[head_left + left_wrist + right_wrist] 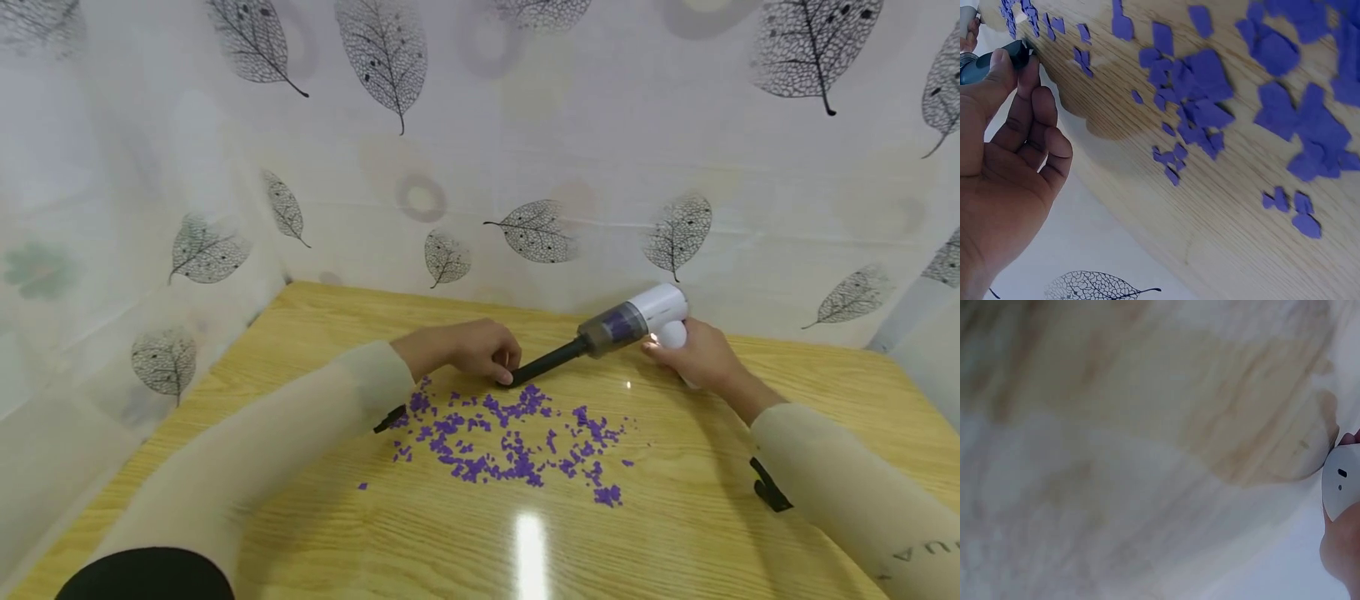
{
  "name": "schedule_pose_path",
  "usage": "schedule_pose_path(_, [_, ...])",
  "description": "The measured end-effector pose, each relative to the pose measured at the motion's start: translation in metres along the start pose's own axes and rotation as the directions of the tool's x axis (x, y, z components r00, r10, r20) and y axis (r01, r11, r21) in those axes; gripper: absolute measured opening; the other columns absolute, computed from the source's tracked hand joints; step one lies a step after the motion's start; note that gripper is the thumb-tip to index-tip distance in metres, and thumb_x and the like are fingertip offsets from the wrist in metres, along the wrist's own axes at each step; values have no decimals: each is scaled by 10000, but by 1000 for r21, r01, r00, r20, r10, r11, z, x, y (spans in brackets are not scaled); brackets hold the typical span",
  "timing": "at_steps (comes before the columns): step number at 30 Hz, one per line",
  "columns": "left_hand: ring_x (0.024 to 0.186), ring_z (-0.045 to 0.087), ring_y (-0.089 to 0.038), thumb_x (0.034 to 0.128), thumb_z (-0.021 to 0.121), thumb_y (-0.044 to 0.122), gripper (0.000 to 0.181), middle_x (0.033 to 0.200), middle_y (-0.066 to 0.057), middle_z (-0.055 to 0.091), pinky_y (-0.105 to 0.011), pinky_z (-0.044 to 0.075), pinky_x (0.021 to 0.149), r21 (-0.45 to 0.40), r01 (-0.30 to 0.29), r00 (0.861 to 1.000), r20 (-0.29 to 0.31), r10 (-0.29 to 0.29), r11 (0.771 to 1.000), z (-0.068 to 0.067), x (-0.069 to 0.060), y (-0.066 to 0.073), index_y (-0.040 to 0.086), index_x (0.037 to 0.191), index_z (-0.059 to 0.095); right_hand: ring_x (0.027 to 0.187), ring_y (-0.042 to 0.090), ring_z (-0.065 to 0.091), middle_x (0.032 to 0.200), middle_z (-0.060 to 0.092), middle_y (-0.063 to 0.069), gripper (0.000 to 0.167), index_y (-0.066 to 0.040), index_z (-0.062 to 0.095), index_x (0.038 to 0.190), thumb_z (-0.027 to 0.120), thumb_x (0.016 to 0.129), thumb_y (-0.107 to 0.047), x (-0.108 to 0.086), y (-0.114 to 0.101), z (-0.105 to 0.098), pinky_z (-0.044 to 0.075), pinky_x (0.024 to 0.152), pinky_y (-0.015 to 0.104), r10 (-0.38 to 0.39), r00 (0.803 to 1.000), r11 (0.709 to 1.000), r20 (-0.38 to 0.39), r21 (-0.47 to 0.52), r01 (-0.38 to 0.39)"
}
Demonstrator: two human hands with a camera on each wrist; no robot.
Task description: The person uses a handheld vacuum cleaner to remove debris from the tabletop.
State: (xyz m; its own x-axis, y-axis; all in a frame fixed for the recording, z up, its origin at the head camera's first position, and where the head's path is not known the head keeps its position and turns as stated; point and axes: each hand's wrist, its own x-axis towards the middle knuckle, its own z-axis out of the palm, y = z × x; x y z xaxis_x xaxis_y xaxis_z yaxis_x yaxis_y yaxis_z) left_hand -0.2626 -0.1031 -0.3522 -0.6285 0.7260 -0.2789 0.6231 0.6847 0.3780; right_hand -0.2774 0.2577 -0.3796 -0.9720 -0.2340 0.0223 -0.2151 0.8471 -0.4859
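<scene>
A white handheld vacuum cleaner [660,304] with a see-through dust bin [613,327] is held tilted over the back of the table. My right hand [705,358] grips its handle; the white handle end also shows at the edge of the right wrist view. Thumb and fingers of my left hand [483,348] pinch the tip of its black nozzle [551,361], seen closer in the left wrist view. Something purple is visible inside the bin. Many purple scraps [522,467], like torn paper, lie scattered just in front of the nozzle.
The wood-grain table [420,550] reaches back to a pale curtain [480,158] printed with black leaves, which also hangs at the left and right. One lone scrap [363,486] lies left of the others. A bright light reflection shows near the front.
</scene>
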Motion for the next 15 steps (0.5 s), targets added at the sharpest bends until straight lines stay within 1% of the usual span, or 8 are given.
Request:
schedule_pose_path(8, [846, 618, -124, 949, 691, 272, 126, 924, 14, 705, -270, 493, 814, 47, -16, 1000, -4, 16, 999, 1, 10, 6, 148, 933, 701, 656, 195, 557, 723, 631, 77, 451, 7, 570, 930, 685, 911, -430, -3, 10, -5, 440, 592, 317, 3, 1000, 1000, -14, -2, -3])
schedule_pose_path(15, [832, 618, -119, 950, 692, 264, 129, 918, 8, 705, -266, 492, 805, 52, -33, 999, -10, 34, 998, 2, 16, 8, 137, 932, 705, 646, 180, 572, 708, 643, 59, 440, 10, 577, 946, 682, 916, -417, -5, 14, -8, 455, 588, 315, 19, 1000, 1000, -5, 15, -18])
